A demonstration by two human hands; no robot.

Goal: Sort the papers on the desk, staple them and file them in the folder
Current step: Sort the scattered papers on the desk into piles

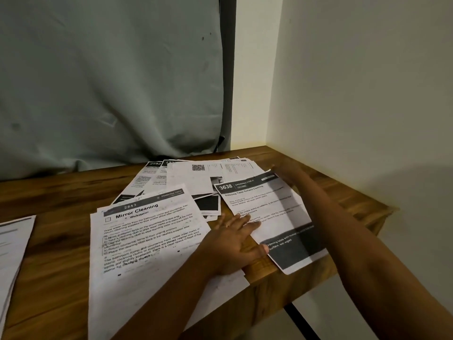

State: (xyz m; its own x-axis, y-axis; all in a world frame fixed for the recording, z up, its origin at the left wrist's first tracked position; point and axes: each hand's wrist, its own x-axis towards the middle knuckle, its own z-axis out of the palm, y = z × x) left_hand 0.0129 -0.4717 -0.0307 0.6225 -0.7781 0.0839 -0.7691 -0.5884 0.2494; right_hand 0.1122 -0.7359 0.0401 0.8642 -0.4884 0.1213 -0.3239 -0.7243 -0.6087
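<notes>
Several printed sheets lie spread over a wooden desk [61, 197]. A sheet headed "3638 Dressing Table" [267, 212] lies at the right, its lower end hanging past the desk edge. My left hand [235, 244] rests flat on its left edge, fingers straight, thumb touching the paper. My right hand [285, 174] reaches to the sheet's far right corner and touches it there; its fingers are partly hidden in shadow. A "2643 Mirror Cleaning" sheet [147, 236] lies to the left of my left hand. More sheets [196, 175] fan out behind.
Another stack of papers [12, 253] sits at the desk's left edge. A grey cloth [110, 82] hangs behind the desk and a white wall [355, 94] closes in the right side. The desk's right edge [355, 244] runs diagonally beneath my right arm.
</notes>
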